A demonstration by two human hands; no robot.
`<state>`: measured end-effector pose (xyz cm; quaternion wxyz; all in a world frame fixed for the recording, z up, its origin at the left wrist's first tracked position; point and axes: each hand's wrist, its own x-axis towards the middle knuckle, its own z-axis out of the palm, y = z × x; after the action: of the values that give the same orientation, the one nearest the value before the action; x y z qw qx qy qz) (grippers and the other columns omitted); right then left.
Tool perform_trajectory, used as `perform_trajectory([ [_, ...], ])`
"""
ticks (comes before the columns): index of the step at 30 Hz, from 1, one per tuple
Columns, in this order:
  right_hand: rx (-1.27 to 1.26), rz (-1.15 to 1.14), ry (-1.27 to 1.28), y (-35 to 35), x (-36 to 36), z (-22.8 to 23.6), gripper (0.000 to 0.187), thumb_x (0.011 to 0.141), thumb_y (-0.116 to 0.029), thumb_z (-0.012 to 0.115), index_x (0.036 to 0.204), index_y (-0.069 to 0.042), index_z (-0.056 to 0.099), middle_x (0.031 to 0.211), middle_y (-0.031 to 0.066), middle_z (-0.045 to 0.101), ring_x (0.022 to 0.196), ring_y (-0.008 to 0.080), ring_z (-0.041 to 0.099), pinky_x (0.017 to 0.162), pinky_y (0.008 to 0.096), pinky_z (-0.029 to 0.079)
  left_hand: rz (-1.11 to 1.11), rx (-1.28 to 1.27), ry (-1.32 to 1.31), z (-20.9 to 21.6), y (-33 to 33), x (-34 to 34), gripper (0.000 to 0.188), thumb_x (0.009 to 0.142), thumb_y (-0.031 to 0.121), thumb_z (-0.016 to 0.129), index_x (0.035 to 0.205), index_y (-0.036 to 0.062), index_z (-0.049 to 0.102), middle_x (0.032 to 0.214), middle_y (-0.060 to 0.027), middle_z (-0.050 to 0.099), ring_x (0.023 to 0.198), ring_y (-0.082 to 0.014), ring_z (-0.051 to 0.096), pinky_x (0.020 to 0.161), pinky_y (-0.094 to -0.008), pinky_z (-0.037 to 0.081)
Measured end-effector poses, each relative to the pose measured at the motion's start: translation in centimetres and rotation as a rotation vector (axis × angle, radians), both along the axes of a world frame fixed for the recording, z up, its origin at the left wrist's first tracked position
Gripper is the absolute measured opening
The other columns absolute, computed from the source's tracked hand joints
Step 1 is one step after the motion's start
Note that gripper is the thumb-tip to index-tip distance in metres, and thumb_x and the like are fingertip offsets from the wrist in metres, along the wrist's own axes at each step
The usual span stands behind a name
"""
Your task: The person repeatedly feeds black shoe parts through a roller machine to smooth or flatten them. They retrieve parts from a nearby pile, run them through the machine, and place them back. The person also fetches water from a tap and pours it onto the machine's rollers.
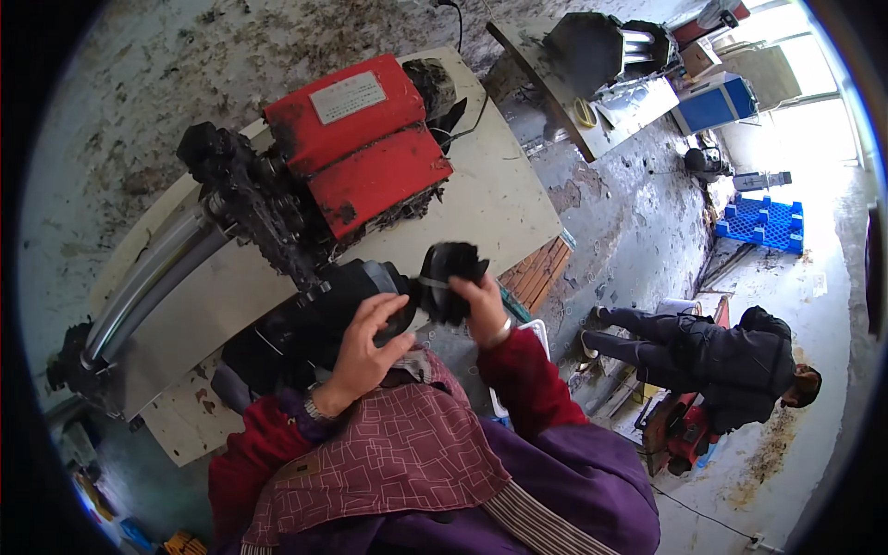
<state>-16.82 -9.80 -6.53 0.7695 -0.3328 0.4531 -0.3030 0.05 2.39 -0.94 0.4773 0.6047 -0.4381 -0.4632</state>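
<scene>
My right hand (483, 313) grips a black bundle (450, 277) with ragged edges, slightly blurred; I cannot tell what it is made of. Just left of it, my left hand (365, 353) has its fingers spread, apart from that bundle. Beneath and beyond the left fingers lies a heap of black material (305, 319) along the near edge of the pale table. Above this heap stands a red-covered machine (356, 143) with black, grimy gearing on its left side. Shiny metal rollers (153, 282) run from the gearing to the lower left.
The pale worktable (499, 199) extends right of the machine. A brown slatted piece (535, 274) and a white-rimmed container (539, 335) are beside my right arm. At right, a person (717, 356) in dark clothes stands near another red machine (689, 430). A blue pallet (764, 223) lies farther off.
</scene>
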Motion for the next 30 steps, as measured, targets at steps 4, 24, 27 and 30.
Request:
perform_trajectory([
  [4, -0.224, 0.063, 0.196, -5.9, -0.8, -6.9, 0.024, 0.073, -0.008, 0.060, 0.094, 0.002, 0.055, 0.078, 0.0045, 0.060, 0.066, 0.0141, 0.058, 0.059, 0.0258, 0.048, -0.008, 0.023, 0.053, 0.9, 1.7, 1.5, 0.034, 0.076, 0.013, 0.061, 0.108, 0.0020, 0.055, 0.106, -0.0108, 0.053, 0.091, -0.0173, 0.054, 0.078, -0.0277, 0.044],
  [24, -0.907, 0.536, 0.491, 9.3, 2.0, 6.7, 0.071, 0.080, -0.038, 0.056, 0.129, 0.007, 0.031, 0.133, 0.0249, 0.030, 0.123, 0.0372, 0.031, 0.100, 0.0388, 0.027, 0.139, 0.384, 1.012, -1.4, -6.5, -2.9, 0.052, 0.092, 0.047, 0.027, 0.105, 0.0057, 0.054, 0.098, -0.0048, 0.059, 0.091, -0.0122, 0.053, 0.081, -0.0270, 0.038],
  [27, -0.718, 0.522, 0.373, 10.8, 0.8, 4.6, 0.071, 0.085, -0.037, 0.050, 0.133, 0.006, 0.021, 0.139, 0.0218, 0.022, 0.129, 0.0325, 0.023, 0.103, 0.0360, 0.022, 0.141, 0.417, 0.883, -4.0, -5.1, -5.1, 0.054, 0.092, 0.049, 0.025, 0.108, 0.0058, 0.054, 0.102, -0.0059, 0.059, 0.094, -0.0136, 0.052, 0.082, -0.0277, 0.037],
  [30, -0.153, 0.284, 0.193, 12.4, 0.2, 3.3, 0.064, 0.089, -0.032, 0.044, 0.134, 0.005, 0.018, 0.140, 0.0189, 0.020, 0.130, 0.0268, 0.019, 0.104, 0.0335, 0.021, 0.270, 0.383, 0.765, -5.0, -4.3, -7.7, 0.051, 0.092, 0.047, 0.031, 0.102, 0.0048, 0.059, 0.093, -0.0046, 0.061, 0.089, -0.0144, 0.053, 0.084, -0.0310, 0.036],
])
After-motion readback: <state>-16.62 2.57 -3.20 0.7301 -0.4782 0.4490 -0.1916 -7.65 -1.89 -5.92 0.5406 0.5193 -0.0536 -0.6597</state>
